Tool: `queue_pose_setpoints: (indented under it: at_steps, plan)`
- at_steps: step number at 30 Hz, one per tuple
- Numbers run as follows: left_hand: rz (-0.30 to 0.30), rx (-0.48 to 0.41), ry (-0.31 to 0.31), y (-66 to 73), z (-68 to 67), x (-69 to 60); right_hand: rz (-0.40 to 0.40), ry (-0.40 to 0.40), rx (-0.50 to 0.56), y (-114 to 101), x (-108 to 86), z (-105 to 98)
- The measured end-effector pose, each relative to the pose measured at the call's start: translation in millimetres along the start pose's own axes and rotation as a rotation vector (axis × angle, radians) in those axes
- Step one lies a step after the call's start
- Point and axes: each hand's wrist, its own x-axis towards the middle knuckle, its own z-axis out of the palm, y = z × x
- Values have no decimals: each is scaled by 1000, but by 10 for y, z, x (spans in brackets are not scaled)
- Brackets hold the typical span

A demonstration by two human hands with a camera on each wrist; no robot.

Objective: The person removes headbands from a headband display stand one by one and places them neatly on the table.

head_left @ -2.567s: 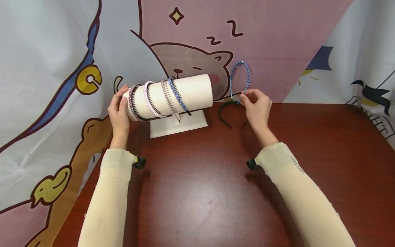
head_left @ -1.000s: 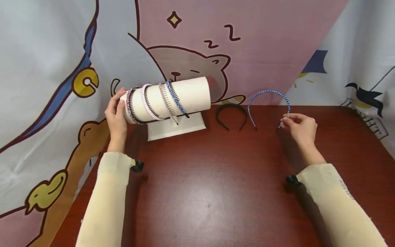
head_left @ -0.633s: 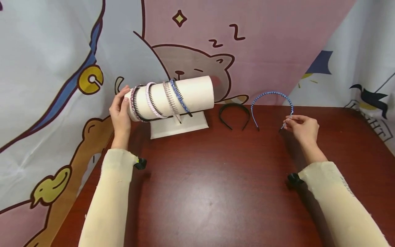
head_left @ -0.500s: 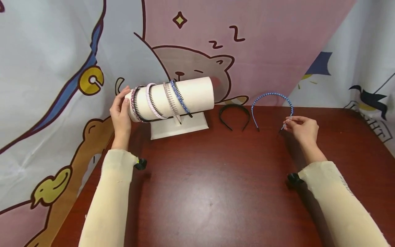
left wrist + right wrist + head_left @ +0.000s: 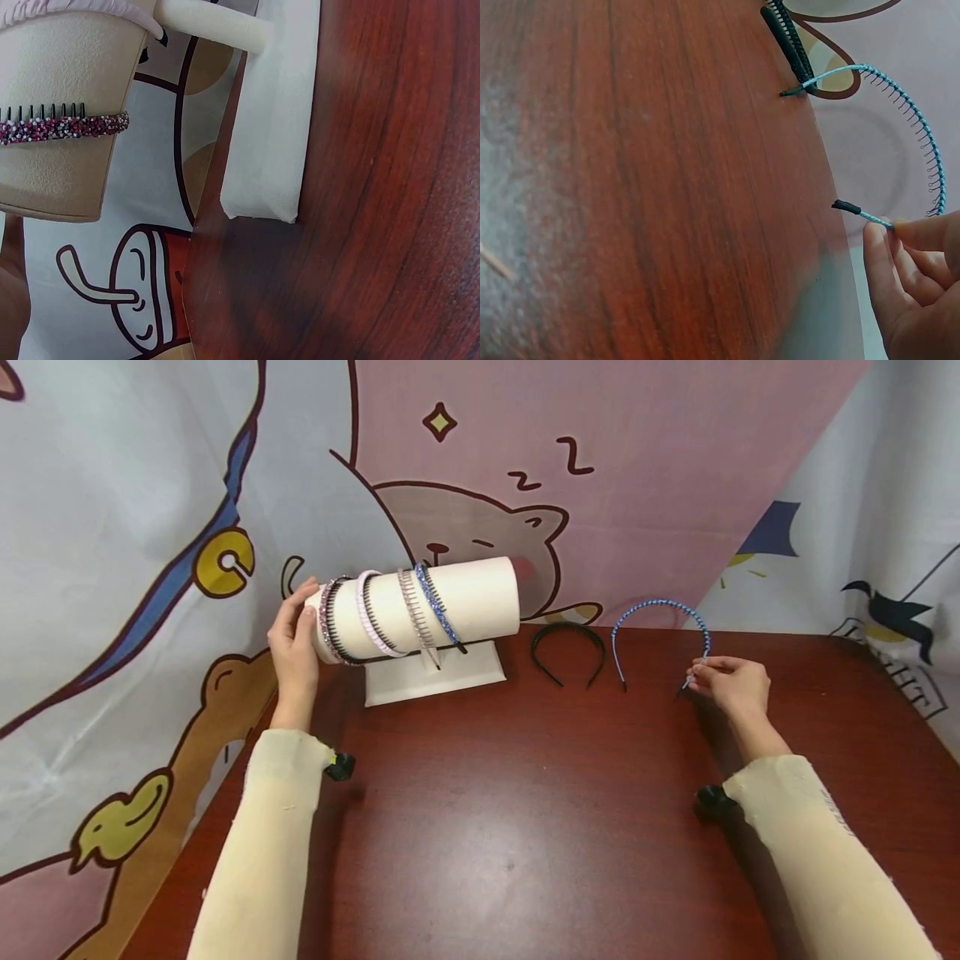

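Four headbands (image 5: 439, 609) are carried by the white stand (image 5: 480, 599), whose left end is held by the left grip (image 5: 294, 639). Right of the stand, a light-blue headband (image 5: 662, 603) is pinched by the right grip (image 5: 735, 687); nearer to the stand, a black headband (image 5: 567, 626) is seen.

Bkdrop cloth (image 5: 645, 527) reads "Z Z" (image 5: 575, 456) & "GHT" (image 5: 909, 681).

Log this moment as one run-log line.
left hand: holds end of white roll | right hand: pinches thin blue headband near one tip | black headband: on table between roll and right hand | roll: bears four headbands
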Motion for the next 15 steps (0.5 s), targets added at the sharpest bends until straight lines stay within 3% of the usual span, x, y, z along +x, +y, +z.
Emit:
queue_pose_setpoints:
  at_steps: [5,11,15]
  plan:
    - [-8,-5,5,0,0,1,55,-13,11,-2,43,17]
    - [-13,-1,-8,5,6,-1,113,-40,151,32,84,12]
    - [-17,6,-13,4,-4,-1,134,-60,149,41,106,6]
